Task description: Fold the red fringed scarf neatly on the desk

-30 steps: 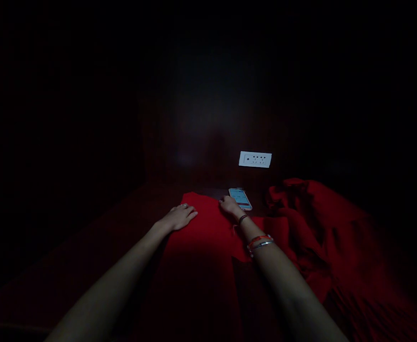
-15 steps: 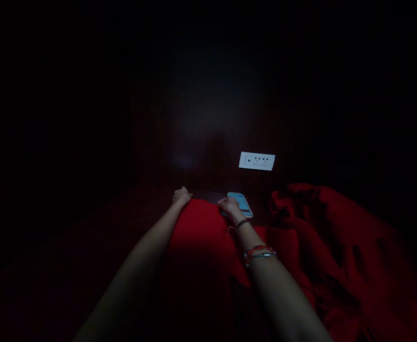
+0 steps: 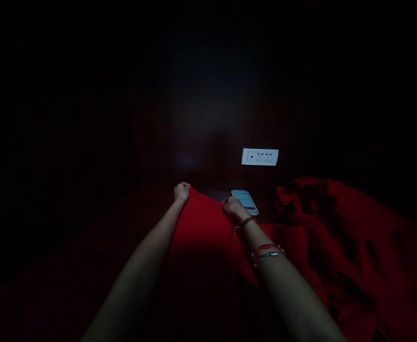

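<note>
A red cloth (image 3: 204, 223) stretches toward me between my two arms. My left hand (image 3: 182, 191) is closed on its far left corner, which is pulled up into a point. The far right part of the cloth is pinched in my right hand (image 3: 233, 208), whose fingertips are partly hidden. Just beyond my right hand a phone (image 3: 247, 202) with a lit screen lies flat on the dark surface. Bracelets circle my right wrist and forearm. The near end of the cloth fades into darkness.
A heap of crumpled red fabric (image 3: 340, 237) lies on the right. A white socket plate (image 3: 260, 157) is set in the dark wall (image 3: 201, 118) behind the surface. The left side is too dark to make out.
My left hand has lifted the cloth's far left corner slightly. The cloth's far edge now slopes down to the right. The view has shifted slightly.
</note>
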Motion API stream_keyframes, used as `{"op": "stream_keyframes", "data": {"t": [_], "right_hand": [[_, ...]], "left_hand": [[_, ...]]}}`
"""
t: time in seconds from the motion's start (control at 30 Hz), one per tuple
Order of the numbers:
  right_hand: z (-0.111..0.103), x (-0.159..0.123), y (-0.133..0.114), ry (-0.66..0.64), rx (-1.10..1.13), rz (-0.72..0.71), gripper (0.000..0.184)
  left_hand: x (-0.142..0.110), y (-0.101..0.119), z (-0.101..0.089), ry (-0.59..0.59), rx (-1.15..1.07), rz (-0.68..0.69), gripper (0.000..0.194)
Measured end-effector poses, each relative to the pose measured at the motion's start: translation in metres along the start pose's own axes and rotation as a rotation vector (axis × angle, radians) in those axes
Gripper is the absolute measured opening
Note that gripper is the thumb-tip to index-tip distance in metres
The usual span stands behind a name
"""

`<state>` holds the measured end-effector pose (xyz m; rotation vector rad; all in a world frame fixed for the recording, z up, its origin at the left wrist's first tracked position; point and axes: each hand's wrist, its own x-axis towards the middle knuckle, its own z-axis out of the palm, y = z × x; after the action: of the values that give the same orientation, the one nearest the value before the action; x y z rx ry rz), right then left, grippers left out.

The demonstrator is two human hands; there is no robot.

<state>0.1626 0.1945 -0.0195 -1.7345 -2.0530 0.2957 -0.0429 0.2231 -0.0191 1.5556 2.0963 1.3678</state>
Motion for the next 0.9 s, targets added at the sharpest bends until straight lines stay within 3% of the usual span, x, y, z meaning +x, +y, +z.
{"op": "stream_keyframes", "data": {"t": [0.23,0.43,0.6,0.8,0.9], "right_hand": [[-0.001,-0.007,-0.026,0.043,0.188,-0.228,0.040],[-0.004,-0.010,-0.027,0.025,0.182,-0.296,0.025],[-0.004,-0.009,-0.020,0.079,0.133,-0.236,0.015],[0.001,-0.008,-0.016,0.007,0.033,-0.220,0.015],[0.004,-0.006,-0.010,-0.008,0.039,-0.191,0.014]], "left_hand": [[-0.005,0.011,0.000,-0.015,-0.186,0.250,0.015],[-0.011,0.030,-0.009,-0.061,-0.457,0.478,0.010],[-0.013,0.026,-0.013,0.061,-0.255,0.470,0.012],[-0.012,0.020,-0.014,0.219,-0.114,0.425,0.022],[-0.011,0.018,-0.014,0.189,-0.014,0.426,0.025]]}}
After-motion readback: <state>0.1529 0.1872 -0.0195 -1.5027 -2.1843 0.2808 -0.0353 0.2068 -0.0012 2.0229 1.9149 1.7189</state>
